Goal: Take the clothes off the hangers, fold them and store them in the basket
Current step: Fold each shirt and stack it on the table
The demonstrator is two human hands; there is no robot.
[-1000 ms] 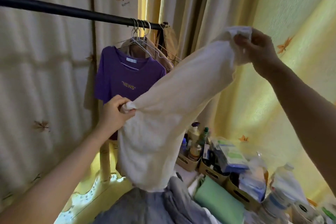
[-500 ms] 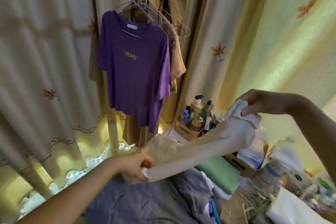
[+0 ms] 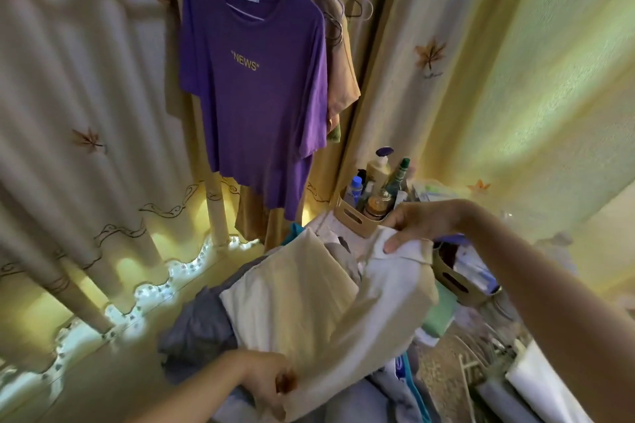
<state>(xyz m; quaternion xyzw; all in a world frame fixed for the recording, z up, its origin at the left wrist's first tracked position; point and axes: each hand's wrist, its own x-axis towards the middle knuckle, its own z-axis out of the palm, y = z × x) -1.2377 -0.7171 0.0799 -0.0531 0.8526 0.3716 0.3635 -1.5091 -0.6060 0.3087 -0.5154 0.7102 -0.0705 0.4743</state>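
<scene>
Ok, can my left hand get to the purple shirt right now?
Probably not yet: the left hand grips the cream garment. Nothing stands between it and the purple shirt otherwise.

T-shirt (image 3: 254, 96): purple, yellow "NEWS" lettering (pale neck label).
Hung garment (image 3: 343, 79), behind T-shirt: tan.
Curtain (image 3: 68, 79), left of T-shirt: beige, scattered orange-brown leaf motifs.
Held garment (image 3: 309, 312), below T-shirt: plain cream.
Clothes pile (image 3: 196, 326), below T-shirt: grey.
Folded cloth (image 3: 439, 316), lower right of T-shirt: pale green.
</scene>
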